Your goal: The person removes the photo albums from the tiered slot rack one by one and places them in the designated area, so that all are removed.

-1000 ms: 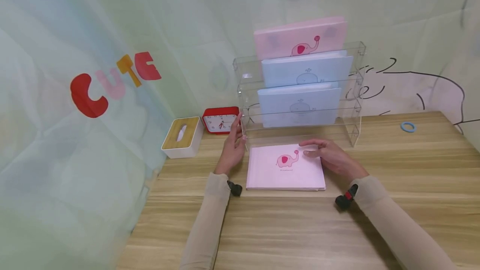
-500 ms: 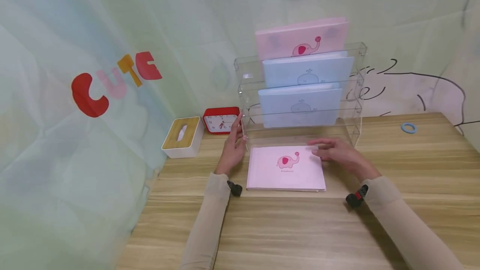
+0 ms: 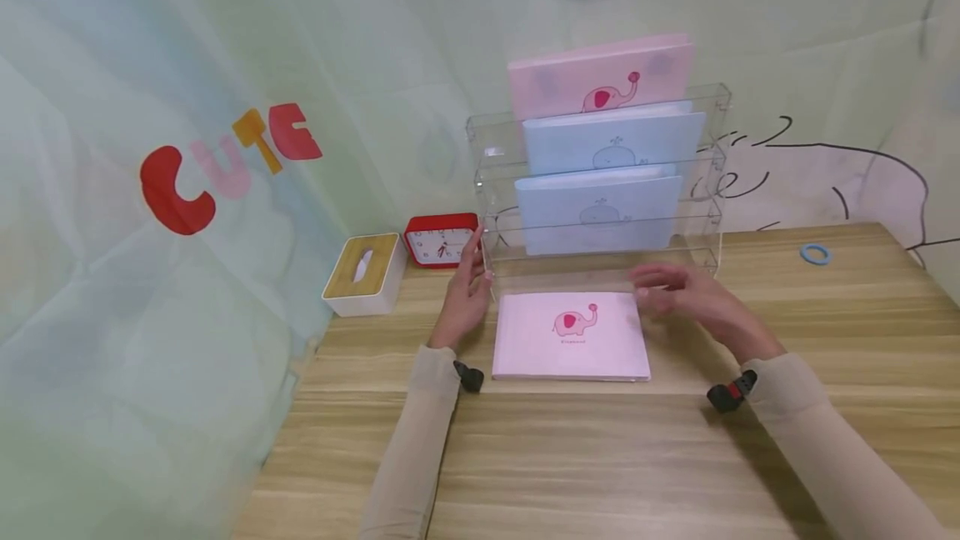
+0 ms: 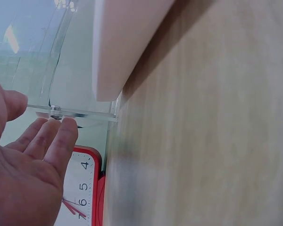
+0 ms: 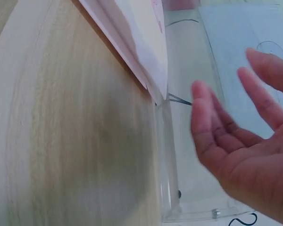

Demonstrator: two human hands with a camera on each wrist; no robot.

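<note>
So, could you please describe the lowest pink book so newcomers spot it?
Look to the clear rack on the wooden table. At its foot, between the left hand and right hand, is a pink book. Unlike the upper pink book, it shows its whole elephant.

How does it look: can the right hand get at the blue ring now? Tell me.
Probably yes: the right hand holds nothing, and the blue ring lies uncovered on the table. The hand would likely have to pass round the right end of the clear rack.
</note>
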